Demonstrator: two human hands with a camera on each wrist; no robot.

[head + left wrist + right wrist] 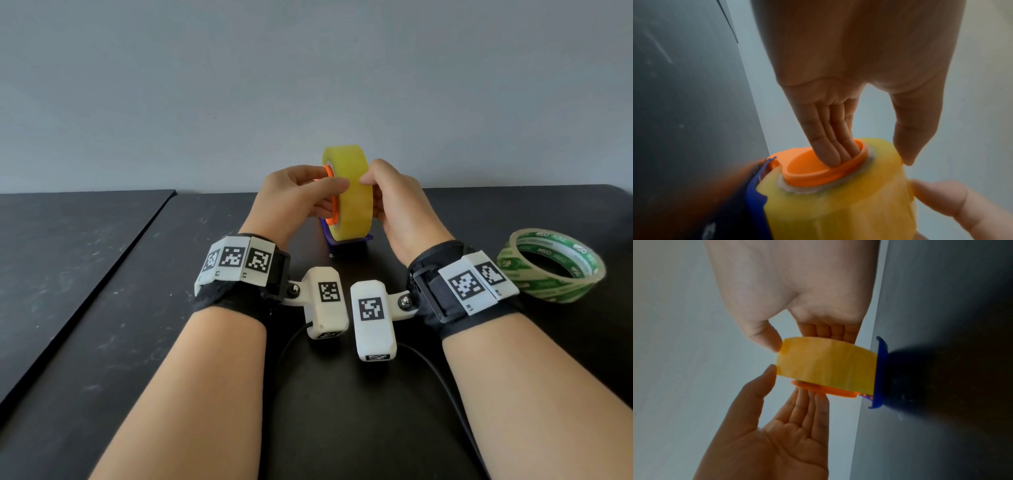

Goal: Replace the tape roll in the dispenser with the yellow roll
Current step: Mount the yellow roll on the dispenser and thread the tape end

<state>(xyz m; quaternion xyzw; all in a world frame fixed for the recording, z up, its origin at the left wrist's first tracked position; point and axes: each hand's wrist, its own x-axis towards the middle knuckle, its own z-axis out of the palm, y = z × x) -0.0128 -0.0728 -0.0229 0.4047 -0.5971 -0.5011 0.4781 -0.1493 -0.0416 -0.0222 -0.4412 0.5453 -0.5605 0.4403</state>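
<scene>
- Holding the yellow roll [349, 193] up on its edge, both hands work just above the dark table [102, 308], close in front of the person.
- The left hand [298, 195] has its straight fingers [835, 146] pushed into the orange hub [818, 168] in the middle of the roll, and its thumb lies on the yellow band. I think this is to keep the hub steady from that side.
- The right hand [397, 202] grips the roll from the other side, thumb on the yellow band and fingers behind the far face. That looks like a push to slide the roll onto the hub.
- The roll sits around the hub, and the hub's lip sticks out a little on the left side.
- The blue dispenser [346, 241] is right under the roll, and its blue plate meets the roll's bottom edge. I cannot tell if the roll is all the way in.
- A green and clear tape roll [551, 265] lies flat on the table to the right, well apart from the hands. My guess is that it is the old roll, put there to keep it out of the way.
</scene>
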